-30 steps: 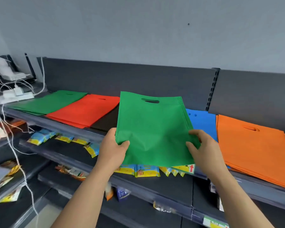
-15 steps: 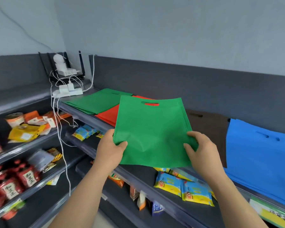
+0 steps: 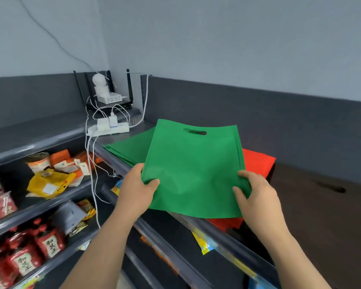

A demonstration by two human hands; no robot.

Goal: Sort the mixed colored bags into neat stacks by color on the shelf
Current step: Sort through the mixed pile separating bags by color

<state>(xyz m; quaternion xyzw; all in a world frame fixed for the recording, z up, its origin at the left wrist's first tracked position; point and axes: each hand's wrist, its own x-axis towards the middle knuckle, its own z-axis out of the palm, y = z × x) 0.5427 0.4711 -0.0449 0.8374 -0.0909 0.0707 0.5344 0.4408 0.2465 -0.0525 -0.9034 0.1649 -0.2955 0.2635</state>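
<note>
Each grip, left hand (image 3: 137,188) and right hand (image 3: 256,197), is clamped on the green bag (image 3: 194,174). Dropped here, it'd cover the red stack (image 3: 257,161) at three o'clock.

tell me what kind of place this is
Most likely a small shop: dark grey metal tiered shelving, red printed snack packets and a yellow foil pouch stocked on the lower tiers, plus flat green non-woven carrier bags stacked on top.
</note>
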